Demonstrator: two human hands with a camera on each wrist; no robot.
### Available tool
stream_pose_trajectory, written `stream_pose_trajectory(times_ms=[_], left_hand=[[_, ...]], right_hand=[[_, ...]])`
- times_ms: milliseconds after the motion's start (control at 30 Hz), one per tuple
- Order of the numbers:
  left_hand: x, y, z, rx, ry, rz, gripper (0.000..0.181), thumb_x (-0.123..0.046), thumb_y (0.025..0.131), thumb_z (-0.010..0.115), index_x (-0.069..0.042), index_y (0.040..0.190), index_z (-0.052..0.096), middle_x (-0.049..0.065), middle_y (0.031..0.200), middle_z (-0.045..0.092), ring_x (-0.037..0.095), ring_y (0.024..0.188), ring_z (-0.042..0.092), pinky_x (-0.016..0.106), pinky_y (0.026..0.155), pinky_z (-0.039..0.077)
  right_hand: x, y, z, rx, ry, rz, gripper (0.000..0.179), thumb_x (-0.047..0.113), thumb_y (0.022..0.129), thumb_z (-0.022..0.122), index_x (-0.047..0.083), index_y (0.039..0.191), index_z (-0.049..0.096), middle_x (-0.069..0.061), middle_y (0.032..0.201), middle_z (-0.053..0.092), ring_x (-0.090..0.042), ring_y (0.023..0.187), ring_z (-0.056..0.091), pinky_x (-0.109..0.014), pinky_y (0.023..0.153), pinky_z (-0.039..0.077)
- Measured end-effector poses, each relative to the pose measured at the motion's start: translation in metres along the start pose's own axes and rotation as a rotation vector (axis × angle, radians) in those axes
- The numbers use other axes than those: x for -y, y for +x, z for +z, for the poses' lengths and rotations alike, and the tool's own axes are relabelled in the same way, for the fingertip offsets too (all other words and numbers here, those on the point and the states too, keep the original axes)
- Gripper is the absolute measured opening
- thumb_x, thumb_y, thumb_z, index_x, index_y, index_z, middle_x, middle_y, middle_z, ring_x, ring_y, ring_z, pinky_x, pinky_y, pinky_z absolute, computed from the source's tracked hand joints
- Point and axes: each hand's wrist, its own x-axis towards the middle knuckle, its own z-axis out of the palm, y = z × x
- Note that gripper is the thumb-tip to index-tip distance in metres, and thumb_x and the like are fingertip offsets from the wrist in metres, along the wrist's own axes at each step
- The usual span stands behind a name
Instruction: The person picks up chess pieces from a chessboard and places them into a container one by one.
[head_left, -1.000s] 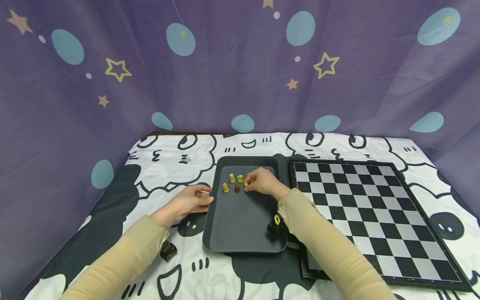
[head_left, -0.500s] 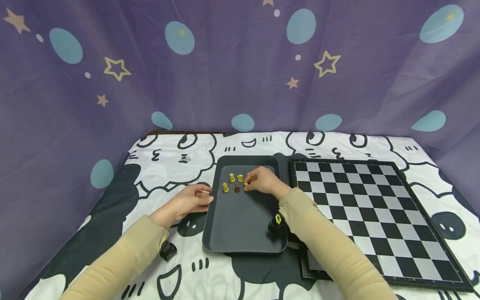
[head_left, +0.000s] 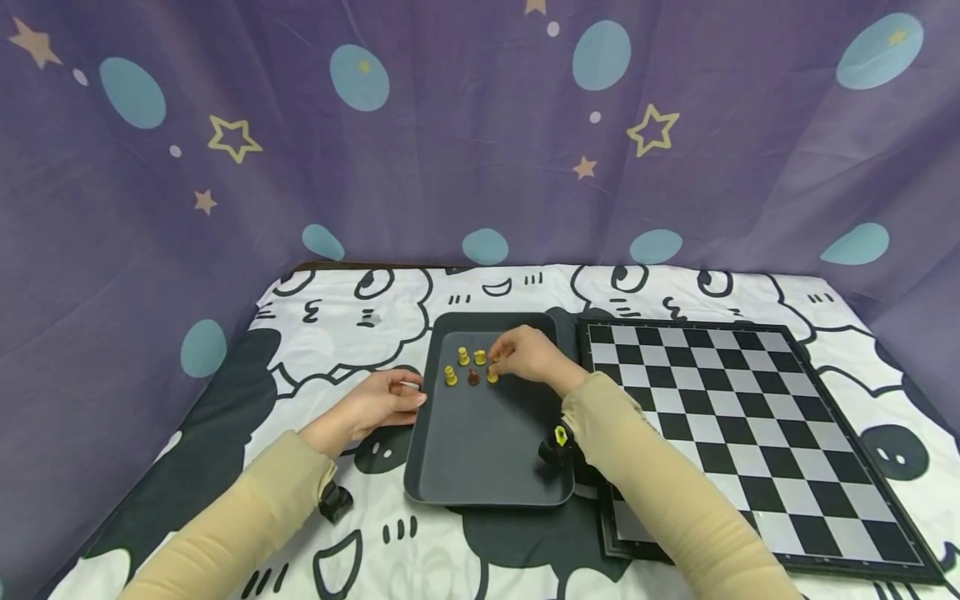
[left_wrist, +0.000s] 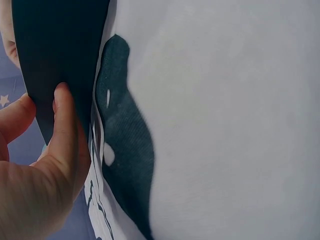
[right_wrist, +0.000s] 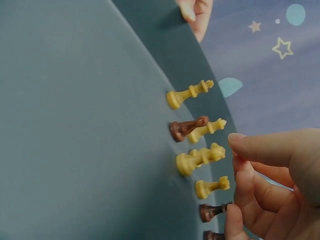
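My left hand (head_left: 386,398) grips the left edge of a dark grey tray (head_left: 487,467), with the thumb at the rim and the fingers (left_wrist: 64,115) against the outer wall. My right hand (head_left: 528,354) is over the far part of the tray, fingers slightly bent. Just under its fingertips a yellow chess piece (head_left: 492,376) stands upright. The right wrist view shows the thumb and index finger apart, beside the yellow pieces. A yellow king (right_wrist: 190,94) and a brown chess piece (right_wrist: 185,129) stand in the row, with a yellow rook (right_wrist: 212,187) further along.
A black-and-white chessboard (head_left: 720,417) lies right of the tray, under the right forearm. More brown chess pieces (right_wrist: 210,212) stand by the tray's far wall, partly covered by the right fingers. A cartoon-print cloth (head_left: 352,333) covers the table; a purple curtain (head_left: 480,167) hangs behind.
My right hand has risen slightly and moved a little right, off the yellow chess piece, which now shows more fully below the fingertips. The left hand and tray have not moved.
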Motion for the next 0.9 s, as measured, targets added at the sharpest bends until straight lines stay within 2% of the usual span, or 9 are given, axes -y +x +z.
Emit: stream_pose_trajectory(times_ms=[133,367,633,900], left_hand=[[-0.001,-0.003,-0.002,0.035,-0.011,0.032,0.053,-0.011,0.09,0.065,0.01,0.132,0.041,0.017,0.106,0.058,0.015,0.087,0.063,0.033,0.085,0.058],[-0.001,0.0,0.002,-0.003,0.011,-0.005,0.047,-0.004,0.094,0.058,0.009,0.135,0.039,0.019,0.112,0.056,0.013,0.087,0.062,0.033,0.085,0.058],[-0.001,0.002,0.003,-0.02,0.04,-0.026,0.047,-0.006,0.094,0.058,0.007,0.136,0.041,0.018,0.112,0.056,0.014,0.087,0.062,0.033,0.085,0.058],[0.001,0.003,0.002,-0.025,0.044,-0.019,0.047,-0.005,0.093,0.059,0.007,0.135,0.041,0.019,0.112,0.057,0.014,0.087,0.062,0.032,0.085,0.058]], right_hand=[[0.002,-0.001,-0.005,0.001,0.013,-0.026,0.018,0.015,0.083,0.073,0.007,0.099,0.072,-0.005,0.083,0.068,-0.015,0.074,0.061,-0.027,0.066,0.053],[0.009,-0.01,-0.016,0.017,0.034,-0.042,0.021,0.018,0.085,0.071,0.008,0.104,0.071,-0.004,0.087,0.069,-0.017,0.08,0.062,-0.031,0.072,0.054],[0.017,-0.021,-0.026,0.005,0.039,-0.062,0.023,0.021,0.086,0.07,0.009,0.106,0.071,-0.004,0.097,0.069,-0.019,0.091,0.062,-0.035,0.078,0.054],[0.025,-0.034,-0.032,0.03,0.051,-0.083,0.023,0.021,0.087,0.069,0.009,0.107,0.071,-0.001,0.087,0.068,-0.015,0.081,0.059,-0.03,0.071,0.051]])
